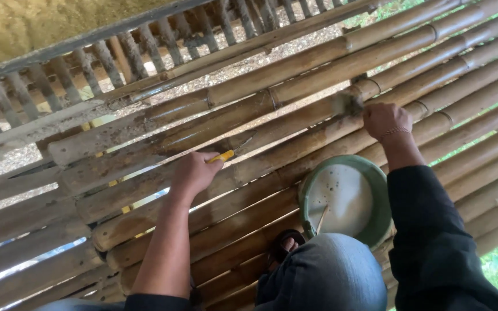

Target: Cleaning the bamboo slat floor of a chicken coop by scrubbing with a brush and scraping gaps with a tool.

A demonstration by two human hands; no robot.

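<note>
Bamboo poles (pixel 295 109): left hand (pixel 194 173) gripping knife (pixel 231 151) (outstretched).

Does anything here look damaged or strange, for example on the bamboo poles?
Yes. The bamboo poles lie unevenly, with open gaps at the left showing the ground below, and dark wet stains near the left hand. The green basin of whitish liquid sits tilted on them beside the right hand.

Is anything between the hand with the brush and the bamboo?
Nothing visible. The right hand holds the brush right on a bamboo pole, bristles touching it. The left hand holds a yellow-handled knife against the poles too. The green bowl sits nearer the body, off to the side.
</note>
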